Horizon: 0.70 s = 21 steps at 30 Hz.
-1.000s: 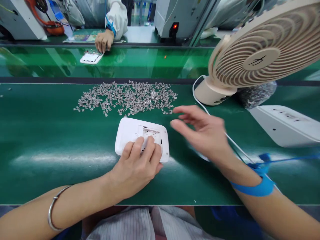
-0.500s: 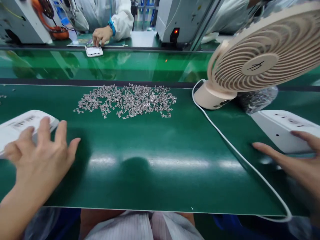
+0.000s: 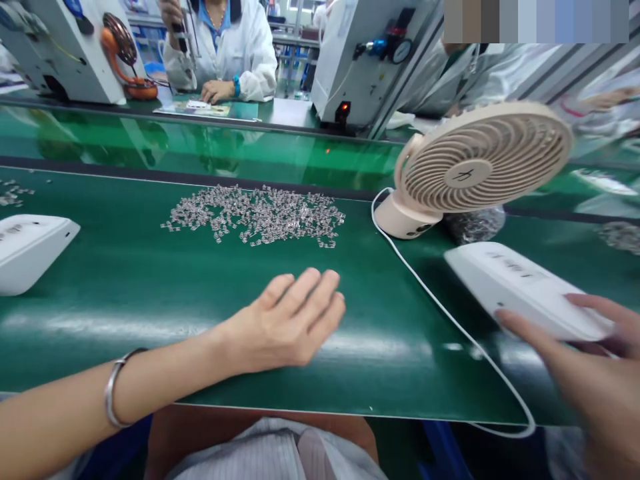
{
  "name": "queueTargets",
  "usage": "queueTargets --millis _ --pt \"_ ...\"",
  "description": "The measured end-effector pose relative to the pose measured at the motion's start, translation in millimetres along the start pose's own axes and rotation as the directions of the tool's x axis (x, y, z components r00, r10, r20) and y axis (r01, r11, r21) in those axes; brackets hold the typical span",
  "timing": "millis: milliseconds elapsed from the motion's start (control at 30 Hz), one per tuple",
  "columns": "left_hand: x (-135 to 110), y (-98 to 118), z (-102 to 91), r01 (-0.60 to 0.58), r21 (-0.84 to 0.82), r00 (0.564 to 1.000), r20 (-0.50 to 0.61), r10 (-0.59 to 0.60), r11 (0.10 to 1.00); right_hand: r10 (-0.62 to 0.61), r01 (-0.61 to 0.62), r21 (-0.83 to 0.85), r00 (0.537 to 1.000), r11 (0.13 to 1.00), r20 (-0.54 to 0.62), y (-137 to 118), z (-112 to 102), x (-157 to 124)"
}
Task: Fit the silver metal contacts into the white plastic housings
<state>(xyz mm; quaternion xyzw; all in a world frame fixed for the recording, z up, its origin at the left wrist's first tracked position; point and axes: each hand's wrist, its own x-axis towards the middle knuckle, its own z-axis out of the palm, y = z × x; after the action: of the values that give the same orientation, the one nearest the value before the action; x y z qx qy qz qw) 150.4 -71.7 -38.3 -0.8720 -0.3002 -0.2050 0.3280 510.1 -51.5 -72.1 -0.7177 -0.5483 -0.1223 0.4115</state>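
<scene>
My left hand (image 3: 295, 320), with a silver bangle at the wrist, reaches across the middle of the green tabletop. Its fingers are loosely bent, slightly apart, and hold nothing. At the right, my right hand (image 3: 590, 360) grips the near end of a white plastic device (image 3: 520, 283) with printed markings on top, thumb on its side wall; the fingers beneath are partly hidden and blurred. A second white device (image 3: 35, 250) rests at the left edge, apart from both hands. Beyond my left hand lies a spread of small clear plastic pieces (image 3: 265, 213).
A beige fan (image 3: 470, 173) stands at the right rear, its white cable (image 3: 450, 313) running to the front edge. Behind it sits a clear bag (image 3: 477, 223) of small parts. Across the green belt (image 3: 225, 143), a co-worker (image 3: 230, 53) sits between machines.
My left hand has left the left device and moved right to the table's middle. My right hand has closed on the right device, which is shifted left in view. The camera view has tilted.
</scene>
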Motion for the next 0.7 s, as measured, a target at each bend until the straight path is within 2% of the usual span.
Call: queueTargets --millis 67,100,167,233,267,300,333,367,467,533,600,700 --pt "-1.5 8.2 5.2 -0.069 -0.037 0.993 -0.103 0.064 0.997 -0.175 0.163 0.136 0.981 0.977 0.08 -37.4 -1.8 -26.7" --pt "-2.8 11.1 7.3 -0.089 -0.056 0.989 -0.127 0.081 0.995 -0.304 0.263 0.232 0.939 0.937 0.164 -54.9 -0.9 -38.0" --pt "-5.7 14.1 10.1 -0.099 -0.102 0.989 -0.116 0.087 0.99 -0.532 0.386 0.432 0.794 0.815 0.295 -86.8 3.7 -52.1" --pt "-7.9 14.1 11.5 -0.073 -0.15 0.995 -0.072 0.062 0.986 -0.649 0.377 0.576 0.655 0.725 0.388 -114.0 10.5 -52.3" --pt "-8.6 13.5 12.0 -0.052 -0.17 0.997 -0.06 0.042 0.984 -0.666 0.326 0.629 0.609 0.706 0.431 -126.1 14.9 -47.4" --pt "-9.1 12.7 12.3 -0.03 -0.185 0.998 -0.054 0.02 0.982 -0.656 0.252 0.664 0.589 0.704 0.472 -137.2 20.4 -39.9" --pt "-9.5 11.9 12.5 -0.01 -0.196 0.999 -0.05 0.0 0.981 -0.62 0.161 0.681 0.597 0.715 0.51 -147.1 27.3 -30.6" --pt "-9.9 11.1 12.6 0.004 -0.204 0.999 -0.043 -0.013 0.979 -0.558 0.064 0.682 0.633 0.728 0.537 -155.6 36.2 -20.5" --pt "-11.9 8.6 12.4 0.03 -0.235 1.0 0.002 -0.03 0.972 -0.238 -0.207 0.641 0.81 0.739 0.536 -168.6 73.6 6.1" --pt "-13.7 6.4 12.4 0.066 -0.277 0.998 0.039 -0.058 0.958 -0.048 -0.289 0.626 0.885 0.725 0.464 -165.4 101.2 14.5" --pt "-15.3 3.5 12.6 0.127 -0.325 0.991 0.077 -0.107 0.937 0.02 -0.286 0.587 0.909 0.757 0.416 -156.3 121.9 14.8" --pt "-17.0 -0.6 13.3 0.201 -0.367 0.979 0.117 -0.169 0.908 -0.023 -0.248 0.554 0.9 0.794 0.436 -145.9 131.3 8.0"
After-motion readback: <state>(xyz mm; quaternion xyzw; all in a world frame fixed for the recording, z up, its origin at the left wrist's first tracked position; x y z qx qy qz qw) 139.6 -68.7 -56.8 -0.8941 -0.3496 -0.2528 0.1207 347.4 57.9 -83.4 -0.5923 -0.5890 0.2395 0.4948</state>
